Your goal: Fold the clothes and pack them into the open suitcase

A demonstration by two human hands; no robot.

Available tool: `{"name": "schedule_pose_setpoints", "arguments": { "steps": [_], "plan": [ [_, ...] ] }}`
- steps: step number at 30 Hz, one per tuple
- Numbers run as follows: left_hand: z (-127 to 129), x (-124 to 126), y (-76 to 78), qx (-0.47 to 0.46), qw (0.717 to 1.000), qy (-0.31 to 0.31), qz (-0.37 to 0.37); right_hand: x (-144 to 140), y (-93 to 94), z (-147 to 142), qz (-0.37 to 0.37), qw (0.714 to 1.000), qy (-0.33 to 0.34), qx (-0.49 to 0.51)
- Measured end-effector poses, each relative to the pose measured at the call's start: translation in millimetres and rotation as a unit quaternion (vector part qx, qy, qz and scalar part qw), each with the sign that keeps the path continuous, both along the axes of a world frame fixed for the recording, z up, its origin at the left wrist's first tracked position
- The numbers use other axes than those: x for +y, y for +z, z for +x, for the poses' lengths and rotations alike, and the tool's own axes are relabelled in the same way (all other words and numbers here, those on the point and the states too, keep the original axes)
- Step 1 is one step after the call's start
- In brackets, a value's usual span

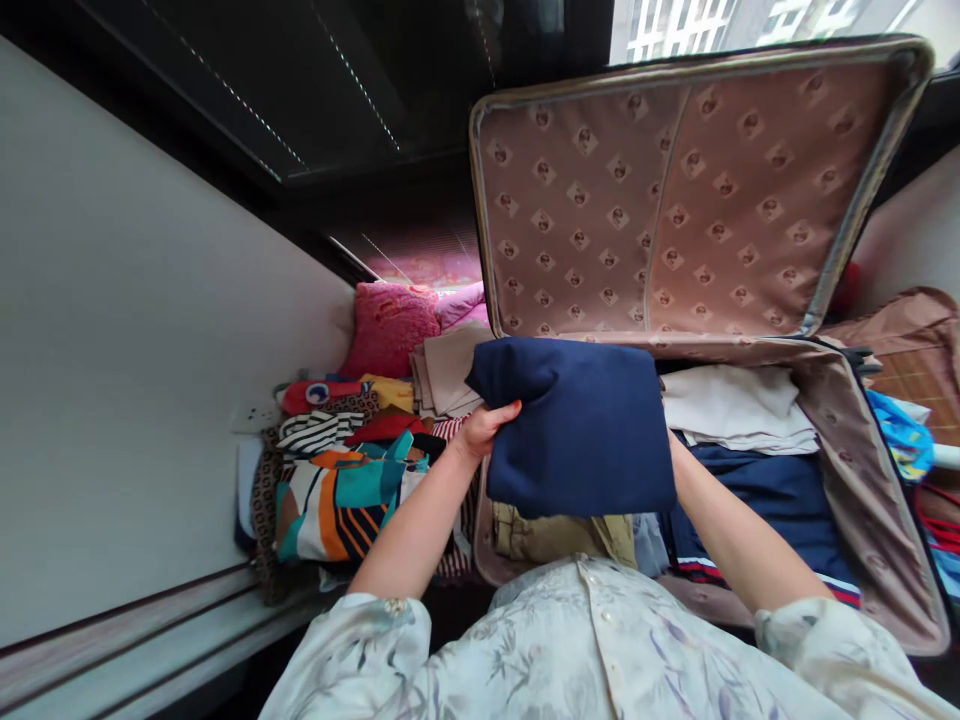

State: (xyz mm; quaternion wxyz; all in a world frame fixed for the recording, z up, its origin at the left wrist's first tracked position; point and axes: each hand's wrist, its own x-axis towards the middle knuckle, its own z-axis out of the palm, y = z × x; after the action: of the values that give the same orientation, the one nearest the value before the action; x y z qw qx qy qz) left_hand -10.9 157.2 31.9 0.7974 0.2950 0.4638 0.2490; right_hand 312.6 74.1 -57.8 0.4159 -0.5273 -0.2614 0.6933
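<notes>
I hold a folded navy blue garment over the open suitcase. My left hand grips its left edge, thumb on top. My right hand is hidden behind the garment's right side; only the forearm shows, reaching under the cloth. The suitcase lid, lined in patterned beige fabric, stands upright behind. Inside the case lie folded white clothes, dark blue cloth and a khaki garment just below the navy one.
A pile of folded clothes lies left of the case: a teal and orange patterned piece, a striped one, beige folded cloth and a pink cushion. A white wall runs along the left. Blue fabric lies at the right.
</notes>
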Motion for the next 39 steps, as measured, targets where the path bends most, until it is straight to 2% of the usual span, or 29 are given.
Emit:
{"name": "schedule_pose_setpoints", "arguments": {
  "steps": [2, 5, 8, 10, 11, 14, 17, 21, 23, 27, 30, 32, 34, 37, 39],
  "plan": [
    [5, 14, -10.4, 0.087, 0.995, -0.016, 0.046, 4, -4.4, -6, -0.02, 0.999, 0.001, 0.044],
    [23, 22, -39.3, 0.279, 0.951, -0.02, 0.129, 20, -13.3, -25, -0.031, 0.999, -0.023, 0.038],
    [41, 16, -66.9, 0.405, 0.896, -0.078, 0.165, 35, -21.0, -48, -0.02, 0.998, -0.046, -0.042],
    [45, 9, -76.9, 0.459, 0.862, -0.116, 0.179, 41, -23.8, -57, 0.014, 0.991, -0.04, -0.126],
    [45, 6, -79.2, 0.477, 0.849, -0.117, 0.197, 43, -24.7, -60, 0.04, 0.984, -0.033, -0.168],
    [38, -2, -80.1, 0.462, 0.839, -0.034, 0.284, 47, -28.5, -62, 0.126, 0.963, -0.021, -0.238],
    [36, -9, -82.0, 0.404, 0.853, 0.061, 0.326, 48, -36.8, -63, 0.165, 0.947, -0.036, -0.274],
    [44, -12, -88.4, 0.359, 0.896, 0.147, 0.215, 45, -48.9, -65, 0.104, 0.952, -0.052, -0.282],
    [46, -9, -88.0, 0.359, 0.903, 0.172, 0.161, 44, -50.4, -62, 0.084, 0.957, -0.051, -0.274],
    [43, 0, -74.8, 0.37, 0.911, 0.147, 0.107, 45, -38.9, -56, 0.083, 0.967, -0.044, -0.239],
    [35, -3, -55.8, 0.268, 0.954, 0.126, 0.056, 45, -19.9, -48, 0.063, 0.98, -0.035, -0.183],
    [28, -14, -41.6, 0.162, 0.978, 0.133, 0.006, 39, -5.3, -39, 0.048, 0.99, -0.019, -0.129],
    [20, -33, -29.7, 0.08, 0.985, 0.144, -0.059, 27, 7.8, -30, 0.027, 0.997, 0.003, -0.066],
    [14, -71, -23.4, 0.022, 0.973, 0.14, -0.181, -6, 17.7, -23, -0.043, 0.998, 0.001, 0.035],
    [14, -100, -29.0, 0.006, 0.957, 0.136, -0.255, -36, 16.0, -25, -0.106, 0.99, -0.039, 0.086]
  ]
}}
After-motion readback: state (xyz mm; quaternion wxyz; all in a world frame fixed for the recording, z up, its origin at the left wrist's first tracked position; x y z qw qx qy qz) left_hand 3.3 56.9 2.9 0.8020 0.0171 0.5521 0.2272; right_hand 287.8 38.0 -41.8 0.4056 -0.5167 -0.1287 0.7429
